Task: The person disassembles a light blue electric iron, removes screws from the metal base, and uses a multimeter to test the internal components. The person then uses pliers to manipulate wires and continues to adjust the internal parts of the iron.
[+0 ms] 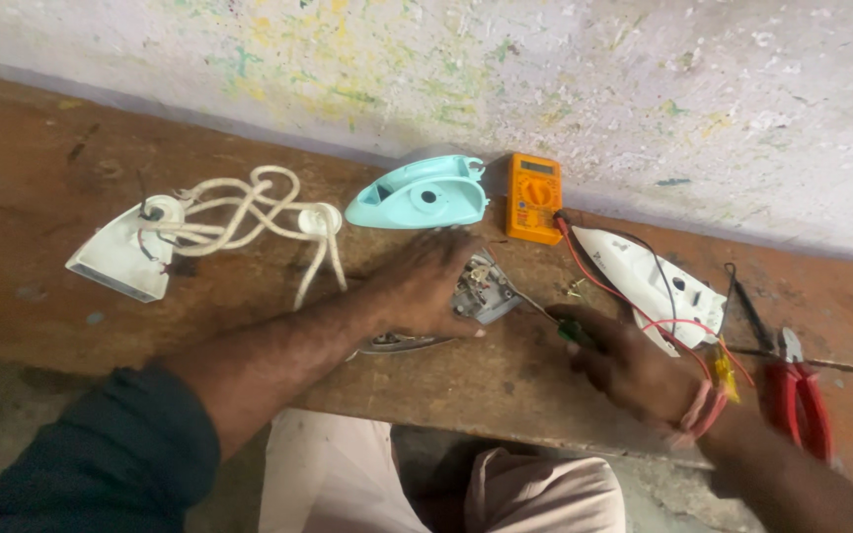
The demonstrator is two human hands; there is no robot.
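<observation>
At the far left lies a white plastic cover [120,259] with a soft coiled cord [239,212]. My left hand [425,283] presses flat, fingers spread, on the iron base [481,293], a metal plate with bare parts, at the bench [32,168] middle. If it slides on the worn wood, the tip could skid. My right hand [624,360] is closed on a screwdriver [570,331], I think. Red pliers [797,390] lie right.

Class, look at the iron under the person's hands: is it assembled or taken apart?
Taken apart. The left hand presses the bare soleplate, its inner parts exposed; the turquoise cover lies apart by the wall.
</observation>
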